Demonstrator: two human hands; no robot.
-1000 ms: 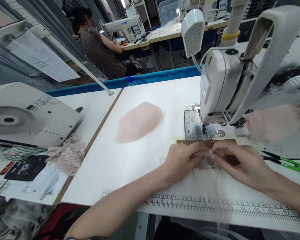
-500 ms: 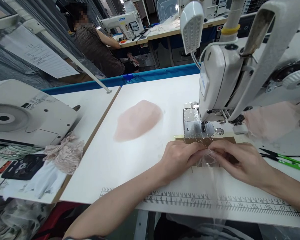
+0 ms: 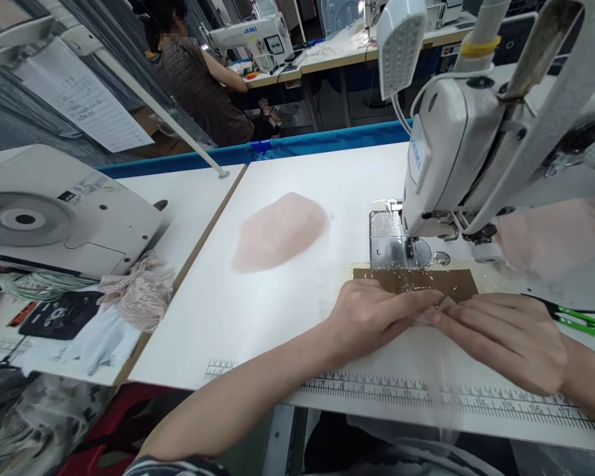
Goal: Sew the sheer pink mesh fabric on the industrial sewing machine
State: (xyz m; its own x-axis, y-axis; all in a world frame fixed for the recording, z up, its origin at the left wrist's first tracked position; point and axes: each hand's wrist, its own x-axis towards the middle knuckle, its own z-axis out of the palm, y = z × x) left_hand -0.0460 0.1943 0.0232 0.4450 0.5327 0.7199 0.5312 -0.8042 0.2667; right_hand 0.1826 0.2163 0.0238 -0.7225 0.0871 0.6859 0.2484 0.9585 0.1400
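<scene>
1. White machine [image 3: 79,228] with a round grey wheel stands at the left; near it lies a pale pink tangle of thread [image 3: 141,291].
2. Sheer pink fabric [image 3: 282,231] rests flat on the white desk [image 3: 277,307], well apart from both hands.
3. The left hand [image 3: 364,317] pinches a translucent strip [image 3: 437,380], its fingertips meeting those of the other hand.
4. That strip hangs from the fingers toward the near edge, crossing a printed ruler scale [image 3: 377,390]; a brown patch [image 3: 449,281] lies just beyond the grip.
5. On the far side of that patch is the sewing machine [image 3: 443,152].
6. The right hand [image 3: 513,340] grasps the same strip, thumb beneath extended fingers.
7. Green-handled scissors [image 3: 582,322] lie at the right, partly hidden behind it.
</scene>
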